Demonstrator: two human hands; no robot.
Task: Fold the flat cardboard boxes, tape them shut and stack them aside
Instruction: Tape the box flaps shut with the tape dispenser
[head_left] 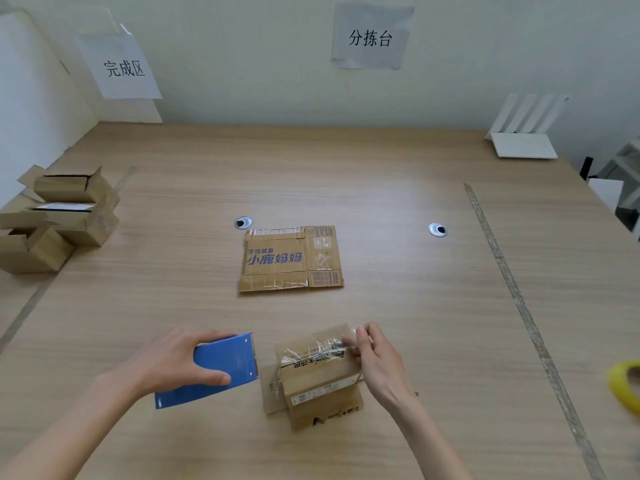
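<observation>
tape dispenser: blue | flat box: brown, printed with blue lettering | folded box: brown, clear glossy tape | tape roll: yellow | table: pale wood grain | signs: white, black characters

The left hand grips the blue tape dispenser beside the folded box. The right hand pinches clear tape on its top. A flat box lies farther back on the bench.
</observation>
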